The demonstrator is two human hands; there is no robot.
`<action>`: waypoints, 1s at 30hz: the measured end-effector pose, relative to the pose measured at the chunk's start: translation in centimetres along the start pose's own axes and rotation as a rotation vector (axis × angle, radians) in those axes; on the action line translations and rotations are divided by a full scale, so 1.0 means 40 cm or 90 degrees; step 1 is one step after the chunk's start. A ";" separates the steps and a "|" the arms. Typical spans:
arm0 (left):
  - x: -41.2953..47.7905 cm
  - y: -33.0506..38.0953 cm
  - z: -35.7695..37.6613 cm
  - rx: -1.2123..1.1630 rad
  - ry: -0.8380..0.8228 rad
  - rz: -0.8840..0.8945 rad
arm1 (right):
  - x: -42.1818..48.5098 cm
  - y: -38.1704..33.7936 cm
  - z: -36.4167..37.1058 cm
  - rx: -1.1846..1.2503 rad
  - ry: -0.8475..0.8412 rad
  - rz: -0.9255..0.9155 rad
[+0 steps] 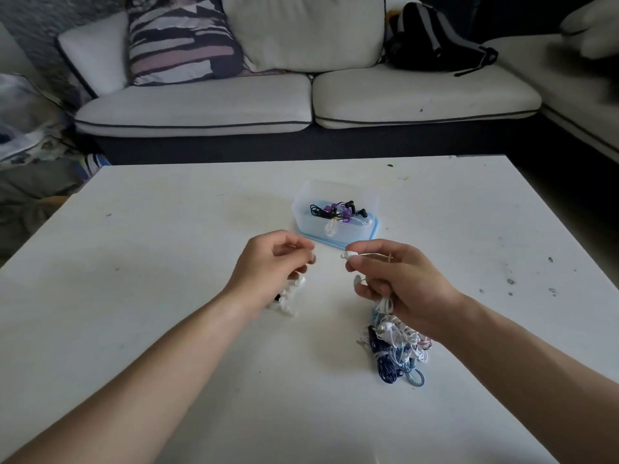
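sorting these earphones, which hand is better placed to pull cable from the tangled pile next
Right. The right hand sits just above the tangled pile and grips white cable rising from it; the left hand is off to the other side, full with a separate white bundle.

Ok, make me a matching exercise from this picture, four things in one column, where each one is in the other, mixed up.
1 plastic box
2 tangled earphone pile
3 black backpack
4 white earbud

A on the sofa
B pinched in the right hand
C on the table beside the right wrist
D mid-table, nearer the sofa

Pairs: 1-D, 2-C, 3-A, 4-B
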State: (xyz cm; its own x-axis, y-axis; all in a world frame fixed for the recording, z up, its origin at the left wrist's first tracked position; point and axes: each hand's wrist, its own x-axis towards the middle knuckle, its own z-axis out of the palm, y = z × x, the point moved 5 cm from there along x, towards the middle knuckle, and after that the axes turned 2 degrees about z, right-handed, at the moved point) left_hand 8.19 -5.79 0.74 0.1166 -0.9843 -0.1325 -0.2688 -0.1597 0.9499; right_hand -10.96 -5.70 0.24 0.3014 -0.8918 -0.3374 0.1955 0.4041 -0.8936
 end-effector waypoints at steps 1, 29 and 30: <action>-0.024 0.005 0.003 -0.087 -0.021 -0.029 | -0.006 -0.003 0.006 -0.010 -0.002 -0.007; -0.098 0.038 0.023 -0.336 -0.105 -0.073 | -0.050 -0.021 0.047 -0.115 0.012 -0.098; -0.099 0.039 0.023 -0.324 -0.105 -0.069 | -0.050 -0.022 0.047 -0.115 0.008 -0.094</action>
State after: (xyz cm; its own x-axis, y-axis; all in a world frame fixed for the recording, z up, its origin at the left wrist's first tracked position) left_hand 6.45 -2.22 2.47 -0.0444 -0.9697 -0.2404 0.2383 -0.2439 0.9401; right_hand -9.97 -3.89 2.25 0.2706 -0.9413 -0.2018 0.0661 0.2273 -0.9716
